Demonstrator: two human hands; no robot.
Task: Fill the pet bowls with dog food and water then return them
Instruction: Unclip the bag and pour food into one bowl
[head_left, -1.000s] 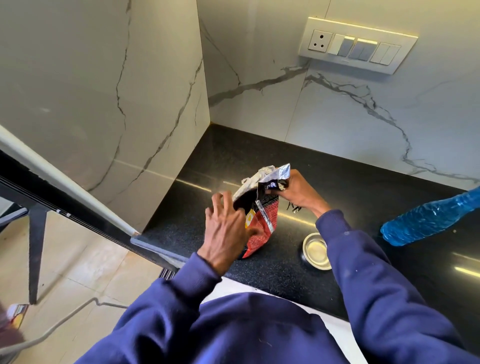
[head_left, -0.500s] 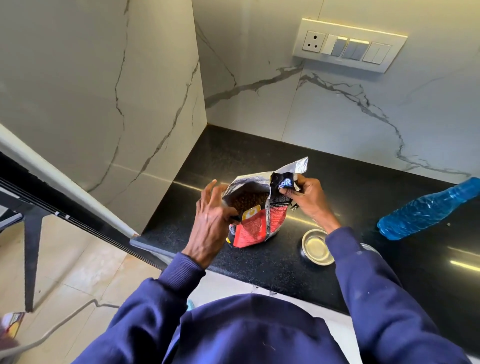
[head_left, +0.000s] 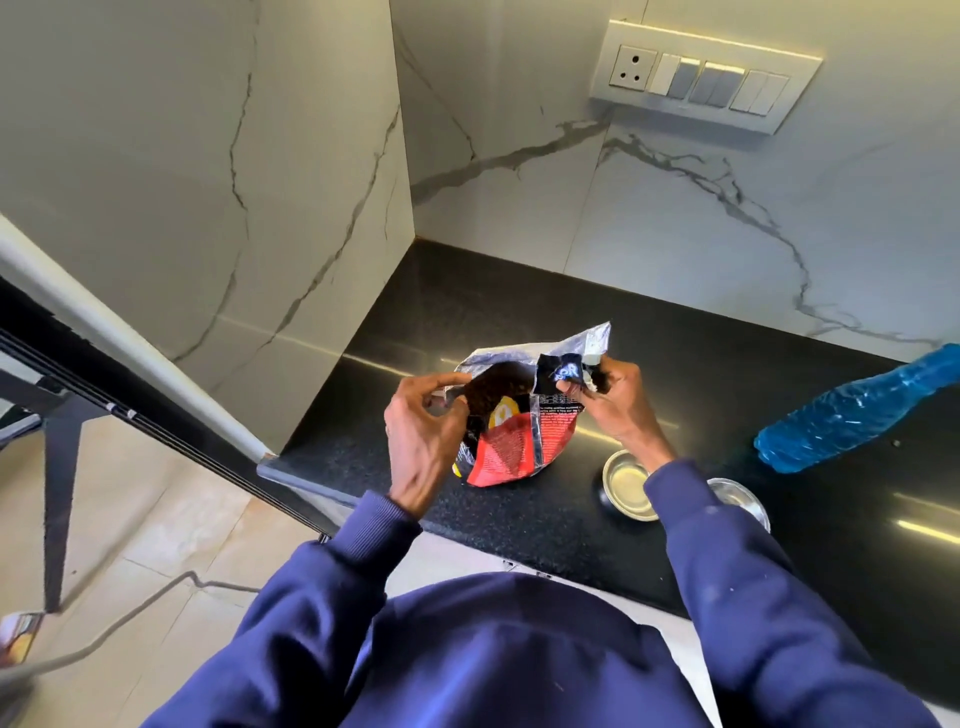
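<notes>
Left hand, at the centre of the frame, has its fingers curled and pinches the left edge of the dog food bag at its mouth. Right hand, just right of centre, pinches the torn black flap on the opposite side of the opening between thumb and fingertips. The two hands hold the mouth of the bag spread apart, and dark brown kibble shows inside against the silver lining. The bag is red and black with a yellow mark on its front, and its base rests on the black counter.

Two steel pet bowls sit on the counter toward the lower right of the bag. The nearer bowl lies just beside the bag and beneath the right wrist; it looks bare inside. The second bowl sits further right, and the blue sleeve covers much of it, so its contents cannot be told. A blue water bottle lies on its side at the right edge of the frame, well apart from the bag. A white switch panel is fixed to the marble wall in the upper right.
</notes>
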